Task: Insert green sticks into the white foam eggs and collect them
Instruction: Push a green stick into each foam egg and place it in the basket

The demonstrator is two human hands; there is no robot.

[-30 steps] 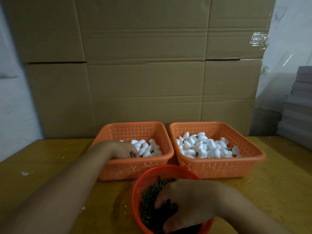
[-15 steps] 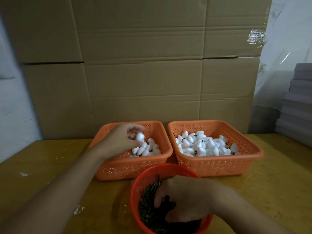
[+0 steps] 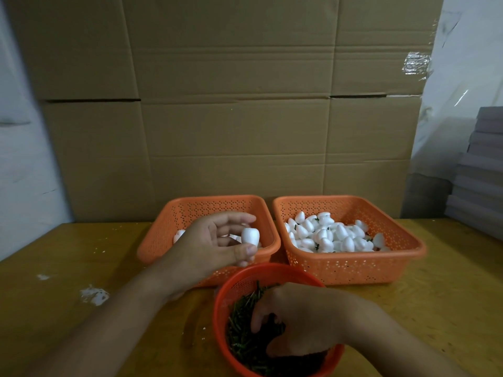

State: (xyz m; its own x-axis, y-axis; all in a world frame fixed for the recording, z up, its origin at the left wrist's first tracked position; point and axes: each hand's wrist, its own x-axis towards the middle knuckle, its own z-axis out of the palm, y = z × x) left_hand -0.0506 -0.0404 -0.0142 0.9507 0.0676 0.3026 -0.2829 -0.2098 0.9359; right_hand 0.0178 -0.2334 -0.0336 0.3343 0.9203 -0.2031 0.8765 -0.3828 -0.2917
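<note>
Fingertips and thumb of left hand pinching one white foam egg, held above the front right corner of the left orange basket, palm turned up and toward the camera, remaining fingers loosely spread behind the egg. Right hand lower and nearer, plunged into the round red basket, fingers curled down among the green sticks; grip there cannot be told, fingertips buried in the dark pile. Round red basket at the near edge of the worktop, just in front of the gap between the two rectangular baskets, its far rim close to the left one. Few loose white eggs visible low in the left orange basket, mostly hidden behind the hand. Right orange basket just beside the left, walls nearly touching, piled with many white eggs, short dark green stubs showing between some of them. Yellowish wooden worktop speckled with white foam crumbs to the left of the forearm. Tall wall of flattened brown cardboard standing behind both baskets, strip of clear tape near its upper right edge. Stack of grey sheets at far right, pale wall behind.
</note>
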